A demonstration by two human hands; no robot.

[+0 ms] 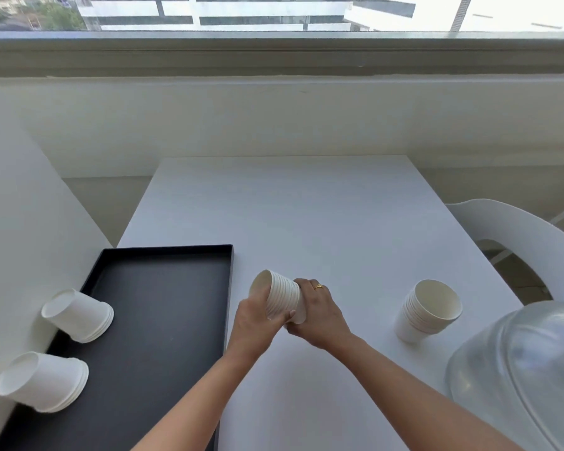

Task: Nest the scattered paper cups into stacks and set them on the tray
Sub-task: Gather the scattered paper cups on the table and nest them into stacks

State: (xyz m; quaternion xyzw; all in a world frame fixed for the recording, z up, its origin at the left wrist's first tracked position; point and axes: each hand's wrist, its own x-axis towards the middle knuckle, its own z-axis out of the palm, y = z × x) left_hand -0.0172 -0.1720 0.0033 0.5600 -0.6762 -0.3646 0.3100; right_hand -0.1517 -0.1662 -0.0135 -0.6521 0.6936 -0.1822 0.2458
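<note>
1. A nested cup stack [282, 296] is held tilted above the table [306, 206], just right of the black tray [163, 320], mouth pointing up-left.
2. Left hand [256, 323] and right hand [316, 312] both have their fingers wrapped around it.
3. Two inverted stacks [79, 315] [43, 382] stand on the tray's left side.
4. Another upright stack [428, 309] sits to the right, near a clear water jug [521, 369].
5. The table's far half is bare.
</note>
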